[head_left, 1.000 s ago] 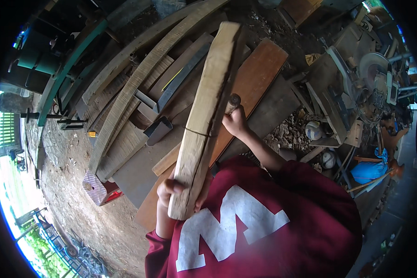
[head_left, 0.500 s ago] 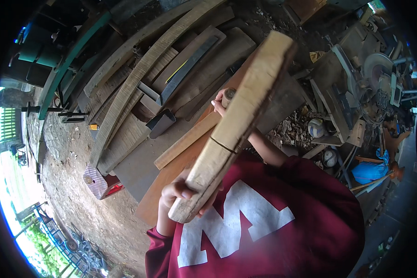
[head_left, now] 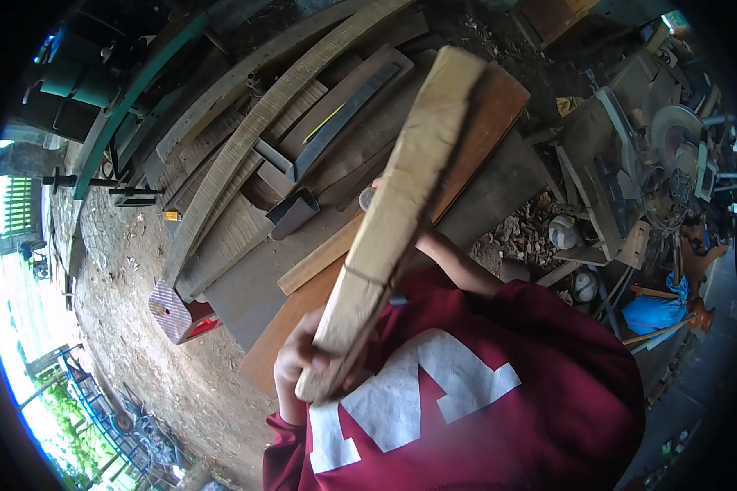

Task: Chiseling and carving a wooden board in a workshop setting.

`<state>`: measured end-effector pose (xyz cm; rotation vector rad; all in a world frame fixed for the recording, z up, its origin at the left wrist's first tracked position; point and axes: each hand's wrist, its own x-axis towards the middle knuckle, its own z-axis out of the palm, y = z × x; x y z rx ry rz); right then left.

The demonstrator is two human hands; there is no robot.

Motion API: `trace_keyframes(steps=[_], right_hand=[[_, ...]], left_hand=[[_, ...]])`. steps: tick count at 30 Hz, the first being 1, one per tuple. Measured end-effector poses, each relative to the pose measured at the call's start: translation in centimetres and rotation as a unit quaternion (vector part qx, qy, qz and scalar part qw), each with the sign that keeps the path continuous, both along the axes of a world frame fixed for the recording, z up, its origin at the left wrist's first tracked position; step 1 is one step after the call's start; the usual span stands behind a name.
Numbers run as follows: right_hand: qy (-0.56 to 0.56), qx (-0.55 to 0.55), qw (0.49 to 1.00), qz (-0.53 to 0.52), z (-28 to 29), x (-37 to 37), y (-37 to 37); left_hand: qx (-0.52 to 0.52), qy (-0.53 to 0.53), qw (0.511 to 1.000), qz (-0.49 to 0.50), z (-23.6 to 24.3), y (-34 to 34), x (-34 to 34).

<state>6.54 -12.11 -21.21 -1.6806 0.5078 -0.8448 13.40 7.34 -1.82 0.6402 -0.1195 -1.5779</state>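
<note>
My left hand point(head_left: 300, 360) grips the lower end of a long, thick piece of pale wood point(head_left: 409, 180). The wood is tilted, with its far end raised up and to the right, and a dark line crosses it partway along. Most of my right hand point(head_left: 377, 182) is hidden behind the wood; only a bit of finger shows. Beside that finger is the round end of a tool handle point(head_left: 367, 199); the rest of the tool is concealed. Beneath them lie a reddish-brown board point(head_left: 483, 131) and a narrow wooden strip point(head_left: 319, 260).
Curved beams point(head_left: 262, 123) and planks lie stacked at the far left, with a dark metal bar point(head_left: 344, 119) and a yellow pencil-like stick on top. A striped box point(head_left: 170, 311) sits on the dirt floor. At right are a circular blade point(head_left: 677, 131), a blue bag point(head_left: 653, 315) and balls point(head_left: 562, 231).
The wood's far end has swung left, uncovering more of the reddish-brown board. The round handle end has shifted left and lower, and my right hand is now more hidden.
</note>
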Motion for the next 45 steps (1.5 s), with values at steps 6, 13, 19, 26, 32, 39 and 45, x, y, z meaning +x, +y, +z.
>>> trace_keyframes(steps=[6,13,19,26,32,39,45], right_hand=[[0.052,-0.136,0.989,0.002,1.5,0.0,-0.7],[-0.055,0.017,0.997,-0.047,1.5,0.0,-0.7],[0.018,-0.047,0.998,-0.036,4.1,-0.5,-1.1],[0.072,-0.040,0.997,-0.012,5.1,-0.8,-1.5],[0.058,-0.008,0.998,-0.012,3.2,0.0,-2.1],[-0.003,0.076,0.997,-0.008,7.1,-0.8,-3.8],[-0.033,0.071,0.996,0.036,10.4,0.0,-4.3]], left_hand=[[0.041,-0.052,0.994,-0.083,-2.1,-0.6,1.6],[-0.061,0.033,0.997,-0.028,-2.2,0.4,1.1],[0.002,0.032,0.999,-0.033,-3.3,-0.1,1.4],[-0.097,0.162,0.982,0.023,-3.3,0.7,0.9],[0.007,0.064,0.996,0.056,-8.2,1.3,2.4],[0.087,-0.031,0.974,0.206,-8.4,5.4,2.9],[0.199,-0.175,0.946,0.189,-9.4,8.7,2.0]])
